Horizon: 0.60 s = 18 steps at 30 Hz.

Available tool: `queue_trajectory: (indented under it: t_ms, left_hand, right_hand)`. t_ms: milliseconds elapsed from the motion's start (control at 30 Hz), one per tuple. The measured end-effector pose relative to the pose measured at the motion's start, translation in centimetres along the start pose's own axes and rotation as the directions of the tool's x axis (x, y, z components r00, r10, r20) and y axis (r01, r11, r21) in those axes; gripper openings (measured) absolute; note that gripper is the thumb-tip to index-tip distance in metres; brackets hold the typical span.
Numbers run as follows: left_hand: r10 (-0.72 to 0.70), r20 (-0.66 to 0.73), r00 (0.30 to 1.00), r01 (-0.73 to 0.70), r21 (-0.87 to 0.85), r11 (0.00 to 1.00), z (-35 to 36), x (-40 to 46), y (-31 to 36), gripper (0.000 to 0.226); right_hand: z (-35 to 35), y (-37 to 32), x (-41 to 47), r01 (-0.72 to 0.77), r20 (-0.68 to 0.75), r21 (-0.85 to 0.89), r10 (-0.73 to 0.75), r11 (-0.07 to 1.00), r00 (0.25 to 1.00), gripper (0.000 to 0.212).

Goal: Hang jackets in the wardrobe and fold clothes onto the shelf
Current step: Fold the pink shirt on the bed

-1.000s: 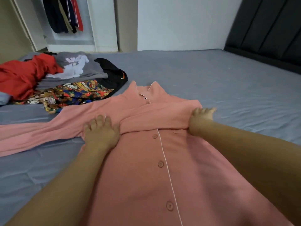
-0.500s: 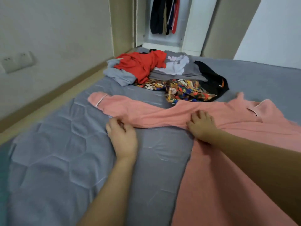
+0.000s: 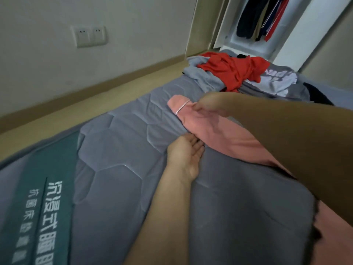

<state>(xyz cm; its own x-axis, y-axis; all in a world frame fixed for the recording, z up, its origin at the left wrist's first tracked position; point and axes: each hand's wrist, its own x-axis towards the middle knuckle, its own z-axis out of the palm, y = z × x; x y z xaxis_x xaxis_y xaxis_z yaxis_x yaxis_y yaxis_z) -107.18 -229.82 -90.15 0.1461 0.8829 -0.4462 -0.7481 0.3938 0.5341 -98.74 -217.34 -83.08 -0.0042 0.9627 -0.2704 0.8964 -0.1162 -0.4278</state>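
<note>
Left hand (image 3: pixel 186 150) lies palm up on the bed (image 3: pixel 118 150), fingers straight and relaxed, gripping nothing, fingertips touching the near edge of the pink sleeve (image 3: pixel 200 123). Right hand (image 3: pixel 207 104) comes in over the same sleeve from the far side; it is blurred, fingers stretched along the cloth just behind the cuff, and I cannot tell whether it pinches the fabric or only rests on it. So the sleeve runs between the two hands, left below it, right on top.

The cuff with its pale piping points away from the hands toward the wall, lying flat on the grey quilted cover. From the cuff the sleeve runs back under the right forearm, and more of the pink garment (image 3: pixel 336 236) shows at the lower right of the bed.

Beyond the sleeve, on the far end of the bed, sits the heap: a red garment (image 3: pixel 235 71) on top, a light grey one (image 3: pixel 202 75) under its left side, a grey top with white print (image 3: pixel 275 81) to its right, something black past that. The heap is near the right hand, apart from the cuff.

On the near side of the sleeve the bed is bare grey quilting out to the teal band with white lettering (image 3: pixel 44 217) at its left edge. Past that edge, a strip of floor (image 3: pixel 76 104) and the wall with two sockets (image 3: pixel 89 36). Behind the heap the wardrobe (image 3: pixel 298 31) stands open, dark and red clothes (image 3: pixel 263 18) hanging inside
</note>
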Motion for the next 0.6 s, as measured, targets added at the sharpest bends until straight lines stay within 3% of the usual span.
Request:
queue_trajectory:
  t_ms: [100,167,267,367,500,600]
  left_hand:
    - [-0.008,0.047,0.999,0.002,0.122,0.993,0.2,0.4,-0.4,0.013]
    - [0.002,0.088,0.996,-0.022,0.231,0.973,0.5,0.7,-0.6,0.009]
    - [0.080,0.145,0.986,-0.130,0.375,0.918,1.6,0.5,-1.7,0.007]
    - [0.172,0.224,0.959,-0.262,0.486,0.834,4.2,-0.6,-3.3,0.011]
    - [0.322,0.341,0.883,-0.467,0.576,0.670,9.8,-1.7,-6.2,0.009]
    - [0.420,0.472,0.775,-0.625,0.672,0.397,15.2,-3.6,-9.7,0.032]
  right_hand:
    - [-0.7,-2.1,0.3,-0.007,0.008,0.035,0.006,0.999,1.000,0.029]
    - [-2.1,-2.8,-0.6,0.038,-0.059,0.220,-0.025,0.975,0.998,0.027]
    - [-5.9,-2.6,-3.7,0.070,-0.168,0.466,0.010,0.882,0.986,0.028]
    - [-10.6,-0.9,-6.8,0.082,-0.224,0.546,0.051,0.834,0.973,0.026]
    - [-15.5,3.0,-11.3,0.141,-0.223,0.688,0.023,0.712,0.975,0.034]
    - [-19.0,7.8,-16.3,0.271,-0.295,0.801,-0.042,0.534,0.955,0.044]
